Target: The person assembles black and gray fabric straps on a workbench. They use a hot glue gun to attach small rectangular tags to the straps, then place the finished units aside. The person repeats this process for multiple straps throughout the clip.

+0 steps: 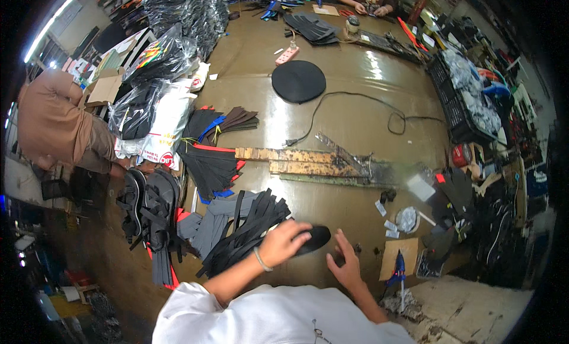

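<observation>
My left hand (283, 244), with a band at its wrist, has its fingers bent over one end of a dark sole-shaped piece (314, 240). The piece's rounded end sticks out to the right, towards my right hand (346, 263). That hand holds nothing, thumb and fingers apart, just short of the piece. A heap of black straps (261, 216) lies beside my left hand and partly under its forearm, with grey strips (220, 216) next to it. What my left palm covers is hidden.
Beyond my hands lies a glue-stained wooden jig (308, 160). A black round pad (299, 82), a power strip (287, 55) and a cable (355, 95) lie farther off. Black sandals (159, 207) are at left, a black crate (453, 101) at right. Another person (59, 118) stands left.
</observation>
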`<action>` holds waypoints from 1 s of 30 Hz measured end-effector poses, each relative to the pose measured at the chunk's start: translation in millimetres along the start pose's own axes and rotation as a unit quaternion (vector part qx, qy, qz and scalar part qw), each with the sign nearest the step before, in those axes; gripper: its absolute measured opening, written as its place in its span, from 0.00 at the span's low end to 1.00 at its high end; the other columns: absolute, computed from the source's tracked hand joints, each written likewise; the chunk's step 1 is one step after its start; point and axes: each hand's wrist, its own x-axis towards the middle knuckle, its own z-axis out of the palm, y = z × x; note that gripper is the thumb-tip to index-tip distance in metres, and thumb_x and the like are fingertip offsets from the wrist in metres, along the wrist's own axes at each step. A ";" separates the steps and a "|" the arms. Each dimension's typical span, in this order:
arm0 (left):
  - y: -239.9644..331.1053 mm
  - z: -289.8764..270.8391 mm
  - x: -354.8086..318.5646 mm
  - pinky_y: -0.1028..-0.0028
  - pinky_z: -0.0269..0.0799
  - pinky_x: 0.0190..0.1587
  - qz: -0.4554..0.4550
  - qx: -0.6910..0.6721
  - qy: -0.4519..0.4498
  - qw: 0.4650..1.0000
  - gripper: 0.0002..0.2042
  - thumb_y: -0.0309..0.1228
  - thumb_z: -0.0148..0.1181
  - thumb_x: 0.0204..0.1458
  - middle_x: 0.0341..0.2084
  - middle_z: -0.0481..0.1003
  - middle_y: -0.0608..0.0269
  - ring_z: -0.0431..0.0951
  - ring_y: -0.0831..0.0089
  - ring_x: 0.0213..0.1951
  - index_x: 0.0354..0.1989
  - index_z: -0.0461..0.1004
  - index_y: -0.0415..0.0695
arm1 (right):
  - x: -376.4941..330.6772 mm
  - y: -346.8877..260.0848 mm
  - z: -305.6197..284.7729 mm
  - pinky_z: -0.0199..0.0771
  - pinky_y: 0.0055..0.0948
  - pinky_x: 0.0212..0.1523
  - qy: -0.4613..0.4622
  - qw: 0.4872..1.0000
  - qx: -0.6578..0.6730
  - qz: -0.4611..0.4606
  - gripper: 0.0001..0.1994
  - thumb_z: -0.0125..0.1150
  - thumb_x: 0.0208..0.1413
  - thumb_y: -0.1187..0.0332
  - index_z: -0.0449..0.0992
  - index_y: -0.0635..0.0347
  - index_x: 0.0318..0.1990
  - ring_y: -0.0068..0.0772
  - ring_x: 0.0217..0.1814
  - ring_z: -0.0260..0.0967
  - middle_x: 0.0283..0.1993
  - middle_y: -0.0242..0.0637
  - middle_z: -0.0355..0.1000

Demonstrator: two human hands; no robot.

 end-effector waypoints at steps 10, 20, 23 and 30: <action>-187.7 -37.9 295.8 0.77 0.72 0.44 -0.216 -0.362 0.399 0.814 0.26 0.34 0.69 0.51 0.39 0.79 0.54 0.77 0.75 0.37 0.55 0.70 0.32 | -72.1 35.1 -44.3 0.74 0.28 0.44 -0.232 0.907 0.003 0.352 0.17 0.57 0.62 0.61 0.75 0.61 0.54 0.26 0.42 0.76 0.42 0.42 0.79; -68.9 -42.8 -17.7 0.76 0.75 0.35 -0.003 -0.334 -0.214 0.918 0.08 0.29 0.55 0.58 0.34 0.77 0.63 0.77 0.77 0.30 0.41 0.76 0.39 | -91.1 32.5 -36.7 0.74 0.35 0.46 -0.310 0.894 -0.003 0.323 0.19 0.62 0.54 0.62 0.77 0.62 0.51 0.40 0.44 0.78 0.42 0.49 0.78; -32.9 -74.2 -216.1 0.75 0.74 0.31 -0.280 -0.368 -0.201 0.864 0.08 0.27 0.50 0.57 0.26 0.76 0.65 0.78 0.78 0.30 0.37 0.76 0.40 | -80.1 27.7 -25.7 0.74 0.35 0.46 -0.312 0.897 -0.036 0.310 0.19 0.62 0.53 0.62 0.77 0.62 0.50 0.41 0.44 0.77 0.42 0.49 0.78; 16.7 -80.7 -470.2 0.66 0.73 0.26 -0.459 -0.238 -0.409 0.752 0.11 0.29 0.56 0.48 0.28 0.78 0.59 0.79 0.73 0.29 0.38 0.77 0.36 | -76.3 -1.8 8.8 0.74 0.37 0.46 -0.329 0.900 -0.077 0.275 0.19 0.62 0.52 0.62 0.77 0.62 0.49 0.44 0.44 0.77 0.42 0.51 0.78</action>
